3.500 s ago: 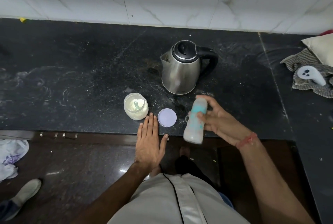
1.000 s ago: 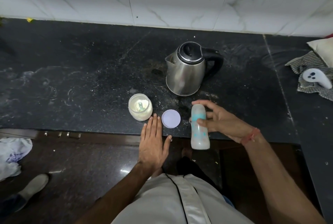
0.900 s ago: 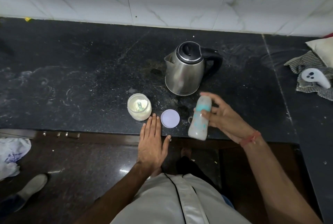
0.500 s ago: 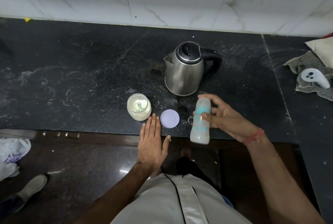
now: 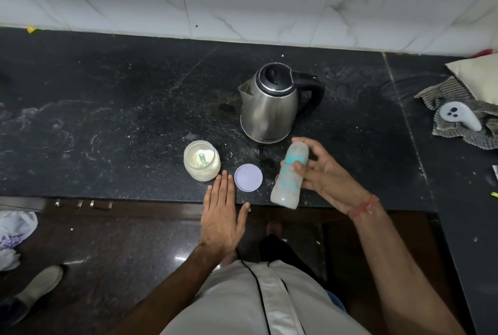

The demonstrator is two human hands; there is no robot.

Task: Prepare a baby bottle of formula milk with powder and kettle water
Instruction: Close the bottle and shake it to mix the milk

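Standing on the black counter [image 5: 107, 108]: a steel kettle [image 5: 269, 108], then an uncapped powder jar [image 5: 201, 163] with its lid [image 5: 248, 177] lying beside it. Gripping the tilted baby bottle [image 5: 289, 174] above the counter's front edge, right hand [image 5: 323, 178]; resting flat and relaxed at the edge, left hand [image 5: 219, 213].

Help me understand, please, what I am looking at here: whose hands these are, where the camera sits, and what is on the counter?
There is no machine here. A person wears one wide-angle camera on the head, looking forward and down, so you see their own arms from above.

The right hand grips a capped baby bottle, tilted above the counter's front edge; its contents look cloudy. The left hand rests flat at that edge, fingers straight.

On the counter stand a steel kettle, lid shut, and an open jar of pale powder with a scoop inside. The jar's lid lies flat between jar and bottle. At far right lies a striped cloth with a small white device on it.
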